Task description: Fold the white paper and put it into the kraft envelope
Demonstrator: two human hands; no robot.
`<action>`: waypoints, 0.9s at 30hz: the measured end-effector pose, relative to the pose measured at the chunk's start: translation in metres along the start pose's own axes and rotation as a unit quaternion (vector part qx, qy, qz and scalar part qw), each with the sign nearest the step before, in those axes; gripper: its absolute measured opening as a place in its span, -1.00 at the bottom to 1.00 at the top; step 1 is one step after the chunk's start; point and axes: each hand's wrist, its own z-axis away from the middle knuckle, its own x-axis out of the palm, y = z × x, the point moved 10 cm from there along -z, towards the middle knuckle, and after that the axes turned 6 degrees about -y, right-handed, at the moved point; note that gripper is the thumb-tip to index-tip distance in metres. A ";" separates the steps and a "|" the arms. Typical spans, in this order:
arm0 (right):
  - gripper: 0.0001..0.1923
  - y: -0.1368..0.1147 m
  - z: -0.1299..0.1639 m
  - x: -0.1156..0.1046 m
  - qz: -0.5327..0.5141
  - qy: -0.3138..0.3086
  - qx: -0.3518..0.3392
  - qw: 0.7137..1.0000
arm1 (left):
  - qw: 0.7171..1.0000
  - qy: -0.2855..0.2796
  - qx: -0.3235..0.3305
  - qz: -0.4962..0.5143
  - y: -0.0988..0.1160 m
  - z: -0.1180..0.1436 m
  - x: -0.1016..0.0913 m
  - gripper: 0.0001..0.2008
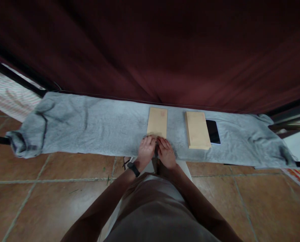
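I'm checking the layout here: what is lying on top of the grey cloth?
On the grey cloth lie a tan envelope, a stack of tan envelopes and a dark phone. Both hands, left and right, cover the single envelope's near edge.

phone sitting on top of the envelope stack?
No: the phone lies flat on the grey cloth, right beside the envelope stack, along its right edge.

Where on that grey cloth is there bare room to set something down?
The long stretch of cloth left of the single envelope is bare, as is the end right of the phone. It is crowded mid-cloth: both hands at the envelope, with the envelope stack touching the phone.
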 end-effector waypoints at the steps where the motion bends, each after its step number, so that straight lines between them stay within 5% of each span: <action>1: -0.41 0.000 0.000 0.001 -0.001 -0.003 0.000 1.000 | 0.999 -0.012 0.033 -0.020 0.008 0.005 0.005 -0.63; 11: -0.44 0.001 0.005 -0.001 0.013 0.009 0.019 1.000 | 0.987 -0.076 0.096 -0.100 0.025 0.014 0.020 -0.44; 27: -0.50 0.004 0.011 -0.009 0.043 0.029 0.042 0.998 | 0.979 -0.062 0.100 -0.167 0.034 0.008 0.013 -0.47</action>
